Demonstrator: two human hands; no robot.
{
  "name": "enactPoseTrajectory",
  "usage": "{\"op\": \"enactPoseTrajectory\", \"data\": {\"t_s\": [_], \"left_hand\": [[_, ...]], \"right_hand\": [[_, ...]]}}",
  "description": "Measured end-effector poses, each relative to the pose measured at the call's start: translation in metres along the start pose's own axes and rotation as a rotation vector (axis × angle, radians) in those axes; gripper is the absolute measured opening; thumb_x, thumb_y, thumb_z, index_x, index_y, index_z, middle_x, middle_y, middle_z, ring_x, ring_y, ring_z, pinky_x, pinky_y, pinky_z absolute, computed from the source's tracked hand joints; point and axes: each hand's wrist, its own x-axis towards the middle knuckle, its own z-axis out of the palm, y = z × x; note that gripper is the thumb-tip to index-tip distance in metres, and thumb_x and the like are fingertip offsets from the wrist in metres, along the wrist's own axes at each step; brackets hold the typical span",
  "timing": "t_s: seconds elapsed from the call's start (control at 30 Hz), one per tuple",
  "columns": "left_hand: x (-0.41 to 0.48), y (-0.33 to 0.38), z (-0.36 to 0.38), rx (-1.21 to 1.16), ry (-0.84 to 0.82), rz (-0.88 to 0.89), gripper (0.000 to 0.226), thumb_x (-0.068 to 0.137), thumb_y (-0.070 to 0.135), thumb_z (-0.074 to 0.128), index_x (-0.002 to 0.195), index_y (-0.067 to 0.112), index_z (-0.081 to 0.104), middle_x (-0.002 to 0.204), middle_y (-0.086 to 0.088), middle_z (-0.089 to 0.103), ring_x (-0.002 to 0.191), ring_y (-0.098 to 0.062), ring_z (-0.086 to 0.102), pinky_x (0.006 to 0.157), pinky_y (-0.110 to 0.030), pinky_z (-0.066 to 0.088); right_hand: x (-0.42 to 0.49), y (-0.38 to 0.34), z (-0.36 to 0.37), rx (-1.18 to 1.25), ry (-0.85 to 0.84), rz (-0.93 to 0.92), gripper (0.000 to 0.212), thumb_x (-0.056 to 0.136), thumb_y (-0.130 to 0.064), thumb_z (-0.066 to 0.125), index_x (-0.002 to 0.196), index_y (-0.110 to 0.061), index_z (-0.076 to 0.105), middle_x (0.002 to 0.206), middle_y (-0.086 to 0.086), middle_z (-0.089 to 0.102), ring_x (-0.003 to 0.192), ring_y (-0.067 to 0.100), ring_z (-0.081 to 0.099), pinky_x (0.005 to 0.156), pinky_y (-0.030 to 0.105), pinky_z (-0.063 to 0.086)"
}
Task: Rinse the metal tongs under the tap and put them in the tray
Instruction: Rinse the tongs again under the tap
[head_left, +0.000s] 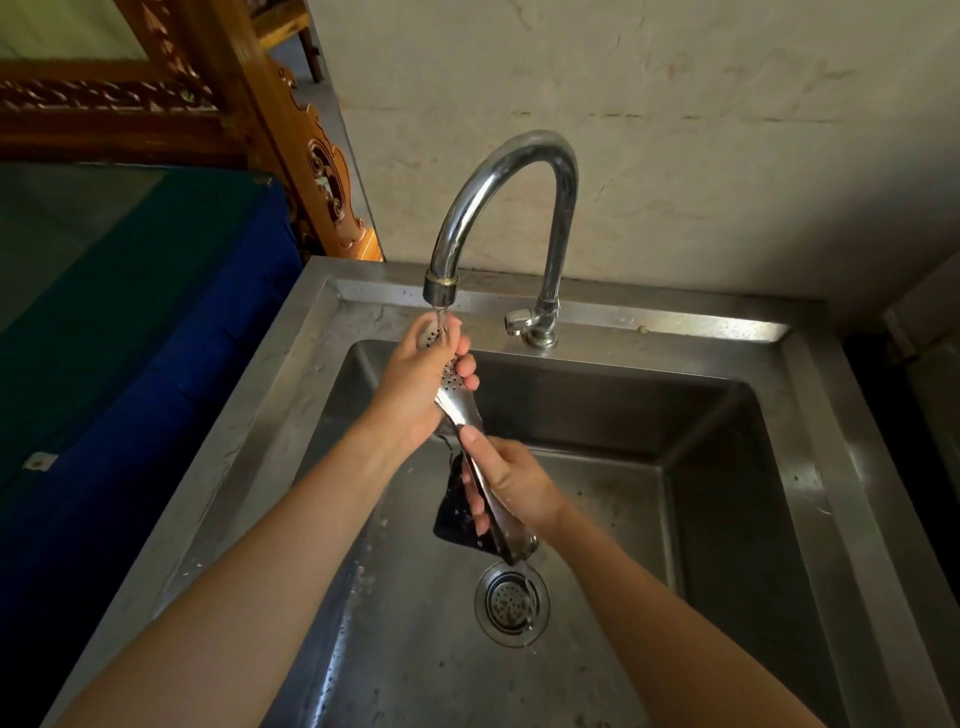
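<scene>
The metal tongs (457, 402) slant over the steel sink (727, 410), perforated ends up under the tap spout (440, 288). Water runs from the spout onto those ends. My left hand (415, 387) wraps around the perforated ends right below the spout. My right hand (511, 480) grips the handle end lower down, thumb on top. Water drips off the handle end toward the drain (511, 603). No tray is in view.
A dark flat object (452, 512) lies on the sink floor behind my right hand. The tap lever (519, 319) sits on the back ledge. A blue-sided unit with a dark green top (130, 291) stands left of the sink, carved wooden furniture (311, 156) behind it.
</scene>
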Motion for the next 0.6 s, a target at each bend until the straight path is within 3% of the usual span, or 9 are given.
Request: {"op": "enactPoseTrajectory", "data": {"t_s": [0.07,0.13,0.23,0.3,0.4,0.5,0.6], "left_hand": [[0.005,-0.002,0.006,0.091,0.164,0.022,0.019,0.097,0.010,0.040,0.083,0.019,0.048,0.069,0.000,0.044,0.055,-0.012,0.040,0.054,-0.027,0.039],[0.009,-0.002,0.010,0.104,0.259,0.001,0.014,0.097,0.013,0.038,0.088,0.019,0.047,0.070,0.000,0.043,0.056,-0.011,0.039,0.055,-0.026,0.038],[0.010,0.001,0.012,0.020,0.234,-0.113,0.014,0.097,0.024,0.042,0.107,0.015,0.046,0.071,0.001,0.043,0.058,-0.011,0.041,0.062,-0.027,0.040],[0.009,0.001,0.006,-0.050,0.139,-0.156,0.021,0.096,0.029,0.042,0.112,0.015,0.045,0.078,-0.001,0.049,0.069,-0.014,0.049,0.076,-0.030,0.043],[0.004,0.001,-0.013,-0.097,0.028,-0.134,0.020,0.097,0.027,0.041,0.110,0.015,0.051,0.099,-0.007,0.056,0.092,-0.020,0.057,0.093,-0.038,0.045],[0.000,-0.003,-0.028,-0.106,-0.096,-0.078,0.019,0.096,0.023,0.040,0.104,0.017,0.056,0.098,-0.007,0.058,0.093,-0.020,0.056,0.090,-0.040,0.044],[-0.003,-0.006,-0.034,-0.158,-0.188,-0.099,0.020,0.096,0.020,0.040,0.110,0.016,0.054,0.101,-0.006,0.064,0.093,-0.020,0.063,0.089,-0.042,0.049]], "right_hand": [[-0.002,-0.001,-0.001,-0.107,0.090,-0.045,0.039,0.087,-0.050,0.052,0.083,-0.012,0.050,0.058,0.003,0.059,0.043,0.016,0.054,0.046,0.026,0.048],[-0.004,0.000,-0.002,-0.389,0.168,-0.107,0.031,0.086,-0.045,0.057,0.095,-0.017,0.048,0.074,0.004,0.061,0.057,0.014,0.058,0.054,0.026,0.050],[-0.004,0.006,0.000,-0.647,0.217,-0.134,0.018,0.093,-0.033,0.050,0.100,-0.018,0.045,0.070,-0.001,0.055,0.056,0.009,0.052,0.051,0.024,0.046],[-0.005,0.005,-0.001,-0.500,0.183,-0.097,0.011,0.095,-0.029,0.046,0.093,-0.019,0.044,0.061,-0.005,0.047,0.047,0.008,0.044,0.044,0.022,0.038],[-0.007,0.000,0.000,-0.029,0.010,-0.036,0.014,0.095,-0.022,0.049,0.083,-0.017,0.043,0.053,-0.005,0.039,0.041,0.012,0.033,0.039,0.024,0.030],[-0.007,-0.005,0.002,0.229,-0.125,0.015,0.020,0.093,-0.022,0.050,0.075,-0.014,0.048,0.048,-0.006,0.039,0.037,0.009,0.031,0.037,0.020,0.031],[-0.006,-0.008,0.002,0.480,-0.289,0.073,0.019,0.092,-0.027,0.048,0.082,-0.014,0.056,0.050,-0.008,0.039,0.035,0.004,0.032,0.035,0.016,0.032]]}}
